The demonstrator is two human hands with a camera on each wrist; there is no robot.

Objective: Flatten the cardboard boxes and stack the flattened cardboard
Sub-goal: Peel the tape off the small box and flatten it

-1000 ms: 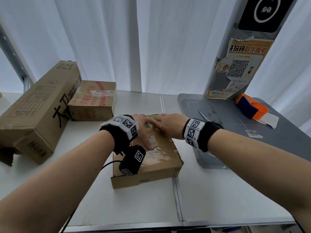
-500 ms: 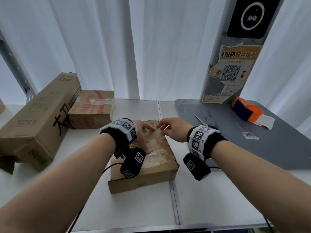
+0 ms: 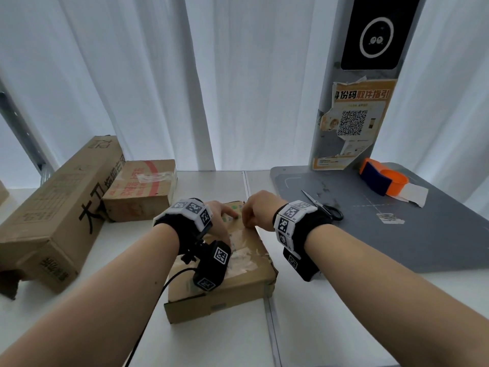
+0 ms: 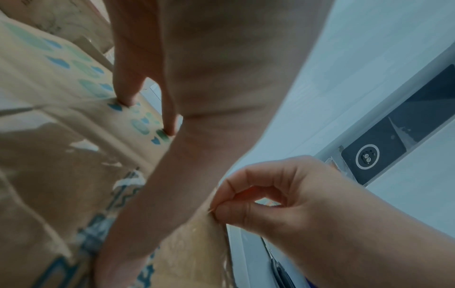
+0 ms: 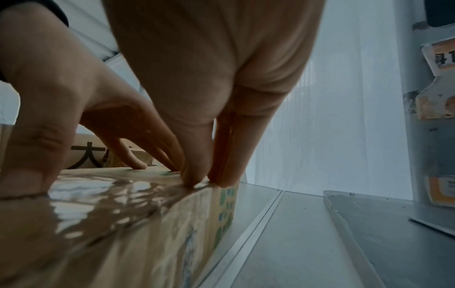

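The flat box (image 3: 219, 263) lies on the near surface (image 3: 317, 327), pressed by straight left hand (image 3: 219, 215) fingers; tape is pinched by right hand (image 3: 255, 211) fingers at its right edge; the thin tape could be torn short if pulled sharply.

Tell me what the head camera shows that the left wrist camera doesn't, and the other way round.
Only the head view shows the long box, the red-printed box and the orange tape dispenser. Only the left wrist view shows the right hand pinching a clear tape edge between thumb and forefinger. Both show the left hand pressing straight fingers on the flat box.
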